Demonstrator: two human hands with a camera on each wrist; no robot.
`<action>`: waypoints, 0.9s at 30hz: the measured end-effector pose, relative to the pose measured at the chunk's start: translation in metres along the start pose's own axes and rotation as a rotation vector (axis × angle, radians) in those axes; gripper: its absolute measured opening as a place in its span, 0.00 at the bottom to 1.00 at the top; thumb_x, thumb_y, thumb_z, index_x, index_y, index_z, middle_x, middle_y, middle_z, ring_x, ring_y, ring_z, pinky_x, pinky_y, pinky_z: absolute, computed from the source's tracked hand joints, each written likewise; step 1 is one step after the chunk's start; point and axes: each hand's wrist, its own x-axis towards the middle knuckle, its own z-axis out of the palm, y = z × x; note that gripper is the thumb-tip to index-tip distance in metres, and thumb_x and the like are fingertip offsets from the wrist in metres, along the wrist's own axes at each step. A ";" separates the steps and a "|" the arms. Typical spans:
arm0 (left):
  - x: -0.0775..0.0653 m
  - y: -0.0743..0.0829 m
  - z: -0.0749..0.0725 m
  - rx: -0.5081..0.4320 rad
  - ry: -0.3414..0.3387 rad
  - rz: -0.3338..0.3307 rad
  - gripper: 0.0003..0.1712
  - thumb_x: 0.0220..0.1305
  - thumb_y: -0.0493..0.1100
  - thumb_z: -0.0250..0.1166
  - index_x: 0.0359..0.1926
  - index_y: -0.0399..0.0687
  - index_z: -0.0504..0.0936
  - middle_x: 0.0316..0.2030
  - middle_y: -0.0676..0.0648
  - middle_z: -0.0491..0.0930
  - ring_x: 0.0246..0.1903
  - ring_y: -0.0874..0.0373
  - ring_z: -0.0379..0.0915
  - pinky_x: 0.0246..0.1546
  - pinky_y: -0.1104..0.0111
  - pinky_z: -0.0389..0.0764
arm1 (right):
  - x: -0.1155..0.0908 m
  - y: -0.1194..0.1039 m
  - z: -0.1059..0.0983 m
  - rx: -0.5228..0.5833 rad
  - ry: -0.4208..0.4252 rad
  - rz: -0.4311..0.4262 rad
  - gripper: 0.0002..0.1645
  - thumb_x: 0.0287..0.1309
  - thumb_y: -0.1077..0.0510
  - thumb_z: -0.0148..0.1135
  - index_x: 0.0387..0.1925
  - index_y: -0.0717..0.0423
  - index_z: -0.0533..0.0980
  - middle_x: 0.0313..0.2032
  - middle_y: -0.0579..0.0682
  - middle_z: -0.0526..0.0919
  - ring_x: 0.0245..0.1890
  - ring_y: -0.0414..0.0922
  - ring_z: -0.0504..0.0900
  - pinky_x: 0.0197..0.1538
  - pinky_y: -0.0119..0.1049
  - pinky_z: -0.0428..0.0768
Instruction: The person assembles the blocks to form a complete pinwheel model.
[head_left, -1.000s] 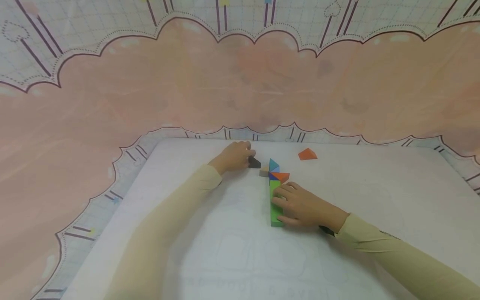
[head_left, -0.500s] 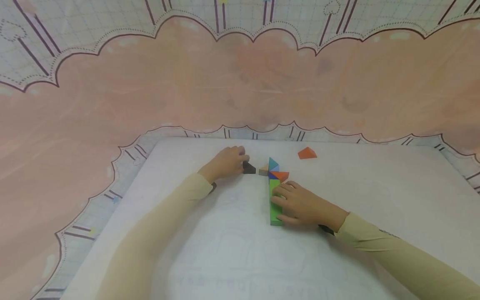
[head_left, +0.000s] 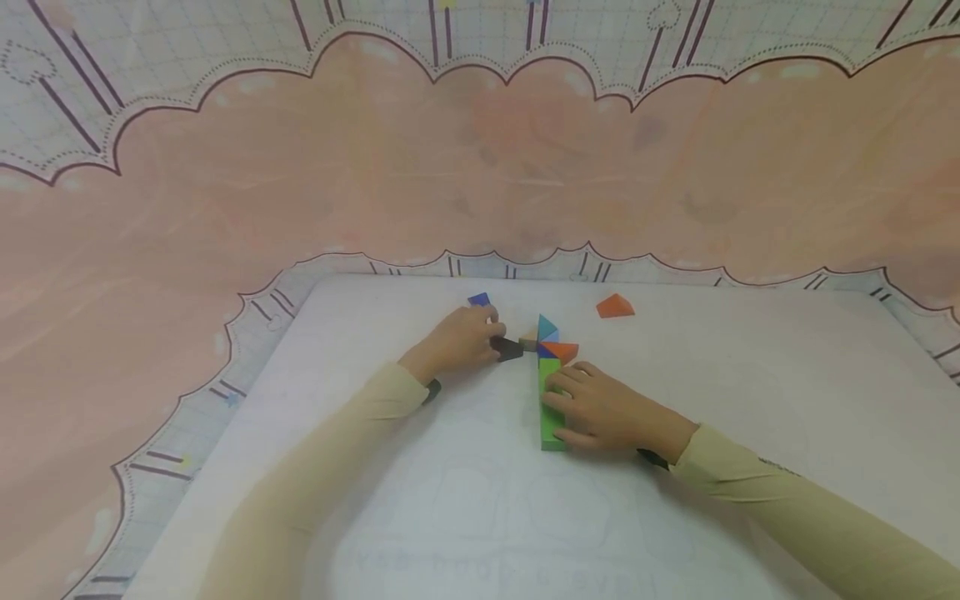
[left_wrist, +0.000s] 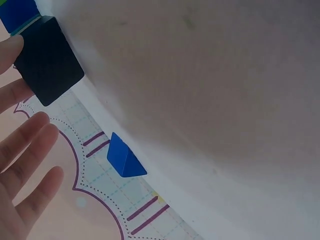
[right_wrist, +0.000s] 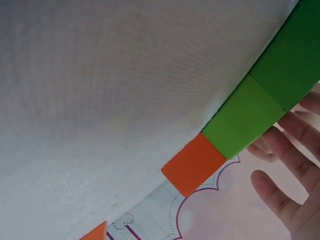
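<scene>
In the head view my left hand (head_left: 459,340) pinches a black block (head_left: 509,348) with angled sides, just left of a small pinwheel-like group of blocks. The left wrist view shows the thumb and a finger at this black block (left_wrist: 50,62), the other fingers spread. My right hand (head_left: 606,410) rests its fingers on a green strip (head_left: 552,425) below that group. Up close the strip is a light green block (right_wrist: 245,117) and a dark green block (right_wrist: 287,57) end to end. The group has a teal triangle (head_left: 547,328), an orange wedge (head_left: 561,351) and a tan block (head_left: 528,341).
A loose blue wedge (head_left: 478,298) lies behind my left hand, near the far edge of the white table (head_left: 420,500). Farther right sits a loose orange block (head_left: 616,307). A patterned peach sheet (head_left: 480,183) rises beyond the table.
My left hand first drew back left and toward me with the black block, then moved it right, up close to the tan block. The blue wedge came into view. My right hand stayed put.
</scene>
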 end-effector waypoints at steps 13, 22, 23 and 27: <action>0.004 0.012 0.000 -0.017 -0.025 -0.018 0.21 0.60 0.56 0.62 0.50 0.53 0.78 0.51 0.48 0.75 0.47 0.56 0.73 0.53 0.65 0.74 | 0.000 0.000 0.001 -0.001 0.008 -0.005 0.25 0.59 0.41 0.55 0.51 0.51 0.74 0.51 0.49 0.77 0.55 0.46 0.73 0.61 0.47 0.69; 0.004 0.016 -0.004 -0.026 -0.013 -0.006 0.18 0.59 0.52 0.62 0.48 0.51 0.78 0.47 0.48 0.76 0.44 0.56 0.72 0.50 0.64 0.74 | 0.000 -0.001 0.000 -0.005 0.041 -0.026 0.23 0.59 0.42 0.56 0.50 0.52 0.74 0.49 0.49 0.77 0.53 0.46 0.73 0.60 0.47 0.70; 0.003 0.016 -0.004 -0.020 -0.004 0.003 0.17 0.58 0.50 0.62 0.47 0.51 0.79 0.46 0.48 0.76 0.43 0.56 0.73 0.49 0.64 0.75 | 0.000 -0.001 0.000 -0.005 0.047 -0.029 0.23 0.59 0.42 0.56 0.50 0.52 0.74 0.49 0.49 0.77 0.53 0.46 0.73 0.60 0.47 0.70; 0.000 0.012 -0.006 0.001 0.018 0.037 0.15 0.58 0.43 0.60 0.48 0.52 0.79 0.46 0.48 0.76 0.42 0.55 0.73 0.48 0.63 0.75 | 0.000 0.000 0.000 -0.007 0.040 -0.025 0.23 0.59 0.42 0.56 0.50 0.51 0.74 0.49 0.48 0.77 0.53 0.45 0.73 0.60 0.47 0.70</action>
